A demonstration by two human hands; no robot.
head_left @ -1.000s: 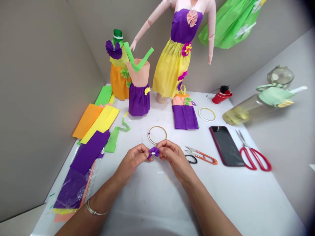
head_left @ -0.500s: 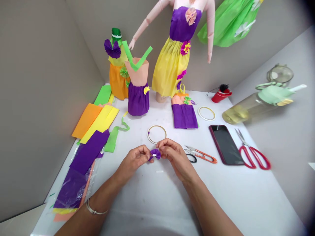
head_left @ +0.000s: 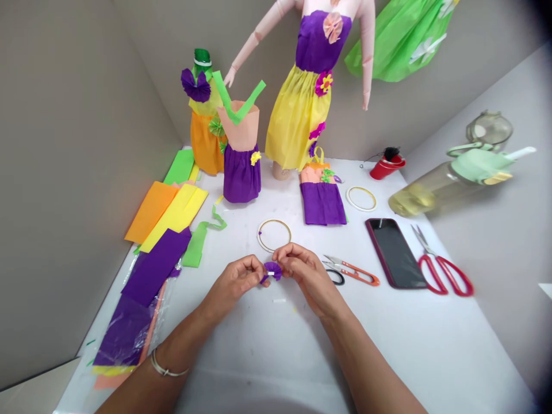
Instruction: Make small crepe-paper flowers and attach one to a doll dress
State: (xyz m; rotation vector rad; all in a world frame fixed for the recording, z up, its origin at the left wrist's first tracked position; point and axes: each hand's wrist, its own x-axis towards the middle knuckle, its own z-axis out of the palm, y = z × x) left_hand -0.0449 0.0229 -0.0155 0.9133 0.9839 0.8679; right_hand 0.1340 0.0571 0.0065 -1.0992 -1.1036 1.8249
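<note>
A small purple pleated rosette (head_left: 273, 268) with a white strip on its middle is held between my two hands. My left hand (head_left: 241, 276) pinches its left edge between thumb and fingers. At its right edge, the thumb and fingertips of my right hand (head_left: 302, 273) are pinched together on it. Just beyond my fingertips lies a roll of thin tape (head_left: 275, 221), a ring with a purple speck on its left side. A short white strip (head_left: 279, 300) rests on the table below the rosette. Orange thread snips (head_left: 356, 273) lie right of my right hand.
Coloured sheets (head_left: 159, 264) are stacked along the left. Small dresses, including a purple-skirted one (head_left: 242, 172), and a dressed mannequin (head_left: 297, 115) stand at the back. To the right are a phone (head_left: 397, 253), red-handled scissors (head_left: 444, 270), another tape roll (head_left: 361, 198) and a bottle (head_left: 448, 178).
Both hands keep nearly the same pinch on the rosette. The whole view has shifted very slightly; nothing else has visibly moved.
</note>
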